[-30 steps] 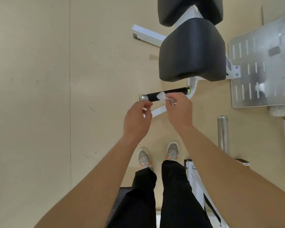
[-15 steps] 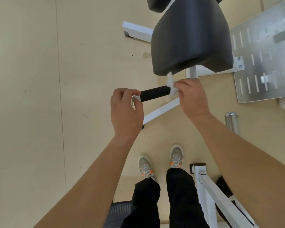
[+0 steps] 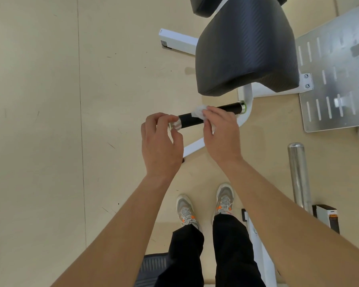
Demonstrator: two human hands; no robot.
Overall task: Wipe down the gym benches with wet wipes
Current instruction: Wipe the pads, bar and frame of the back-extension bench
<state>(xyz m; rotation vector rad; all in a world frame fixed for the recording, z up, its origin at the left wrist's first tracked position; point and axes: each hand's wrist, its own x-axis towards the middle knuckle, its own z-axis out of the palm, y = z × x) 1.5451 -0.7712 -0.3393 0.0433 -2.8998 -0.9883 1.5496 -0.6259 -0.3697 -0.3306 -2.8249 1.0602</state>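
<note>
Head view, hands: the left hand (image 3: 160,141) is pinching the silver end of the black handle (image 3: 222,110) with curled fingers. The right hand (image 3: 220,133) is pressing the wet wipe (image 3: 197,111) onto the handle, its fingers curled over it.
Head view, bench: the black seat pad (image 3: 247,54) is sitting just beyond the handle, on the white frame (image 3: 246,100).
Head view, risk: the wipe is bunching up, so I judge it may slip out or miss the handle's underside.
Head view, surface and room: the beige floor (image 3: 39,121) is showing scuff marks, and a metal plate (image 3: 336,83) is lying at the right.
</note>
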